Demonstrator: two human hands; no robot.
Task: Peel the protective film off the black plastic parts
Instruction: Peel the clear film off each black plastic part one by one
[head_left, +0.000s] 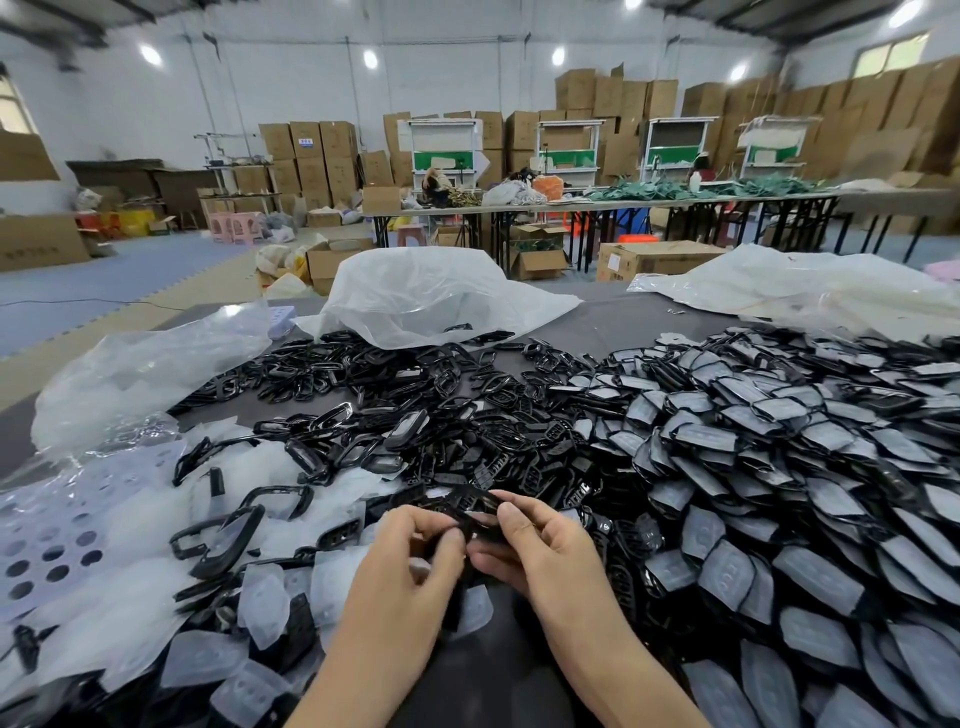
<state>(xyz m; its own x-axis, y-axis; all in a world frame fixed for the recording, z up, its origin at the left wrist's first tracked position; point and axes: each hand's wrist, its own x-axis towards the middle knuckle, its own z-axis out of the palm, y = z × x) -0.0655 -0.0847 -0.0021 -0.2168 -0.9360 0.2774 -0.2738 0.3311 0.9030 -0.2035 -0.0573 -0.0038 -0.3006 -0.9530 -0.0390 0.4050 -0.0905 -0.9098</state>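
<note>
Plastic part (469, 506) in grip of left hand (410, 558) and right hand (535, 545)

A single wide-angle camera sits on the person's head and faces forward and down over the table (623, 322), its lens bowing the scene at the edges. It is close above the left grip (415, 551) and the right grip (530, 545), whose forearms enter from the bottom edge and meet on a black plastic part (475, 512) in the lower middle of the frame. Past the table's far edge the same view reaches the hall, with a long table (571, 205) and stacked cardboard boxes (311, 150) well back.
</note>
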